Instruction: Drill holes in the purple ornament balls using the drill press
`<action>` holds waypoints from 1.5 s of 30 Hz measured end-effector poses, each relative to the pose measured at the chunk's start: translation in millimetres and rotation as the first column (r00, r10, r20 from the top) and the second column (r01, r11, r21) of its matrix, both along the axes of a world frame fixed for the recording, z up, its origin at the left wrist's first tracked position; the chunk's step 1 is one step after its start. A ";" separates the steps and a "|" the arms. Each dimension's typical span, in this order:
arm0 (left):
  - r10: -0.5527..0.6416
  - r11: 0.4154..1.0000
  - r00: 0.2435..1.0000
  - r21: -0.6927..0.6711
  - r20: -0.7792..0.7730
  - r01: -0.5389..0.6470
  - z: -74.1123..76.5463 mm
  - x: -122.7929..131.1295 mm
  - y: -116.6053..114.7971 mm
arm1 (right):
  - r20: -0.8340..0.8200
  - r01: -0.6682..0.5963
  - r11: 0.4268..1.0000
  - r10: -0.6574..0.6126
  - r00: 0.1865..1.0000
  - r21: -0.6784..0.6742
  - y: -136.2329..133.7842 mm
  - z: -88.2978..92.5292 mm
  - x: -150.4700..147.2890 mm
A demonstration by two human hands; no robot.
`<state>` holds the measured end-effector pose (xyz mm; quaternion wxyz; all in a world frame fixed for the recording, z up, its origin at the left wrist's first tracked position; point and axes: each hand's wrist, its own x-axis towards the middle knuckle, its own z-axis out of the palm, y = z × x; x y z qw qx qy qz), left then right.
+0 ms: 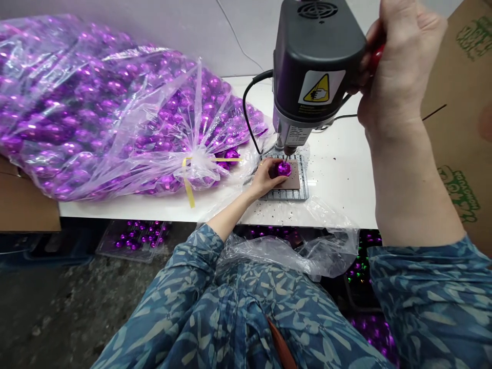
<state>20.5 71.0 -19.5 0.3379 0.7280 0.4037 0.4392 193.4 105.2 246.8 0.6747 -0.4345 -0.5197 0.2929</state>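
My left hand is closed round a shiny purple ball and holds it on a brown pad on the metal base plate of a small bench drill. The drill's bit sits right above the ball, touching or nearly touching it. My right hand is raised beside the drill's dark grey head, fingers wrapped round its red-knobbed lever.
A big clear plastic bag full of purple balls, tied with yellow string, lies on the white table at the left. Cardboard boxes stand at the right. Trays of purple balls sit below the table edge. A loose plastic sheet drapes over my lap.
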 end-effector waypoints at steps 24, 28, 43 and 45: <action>-0.040 0.980 0.986 -0.186 0.163 0.071 -6.9 1.8 -5.2 | -0.034 0.176 0.840 -0.185 0.982 0.513 -38.9 -49.6 -7.7; -0.036 0.981 0.987 -0.185 0.156 0.065 -5.5 1.6 -5.3 | -0.099 0.186 0.803 -0.158 0.982 0.567 -41.8 -61.3 -8.3; -0.035 0.977 0.982 -0.199 0.183 0.072 -4.4 2.5 -6.5 | -0.013 0.157 0.776 -0.188 0.982 0.611 -56.1 -100.0 -0.2; -0.036 0.980 0.983 -0.189 0.177 0.070 -5.1 2.4 -6.0 | 0.007 0.142 0.763 -0.189 0.982 0.631 -56.1 -107.6 3.5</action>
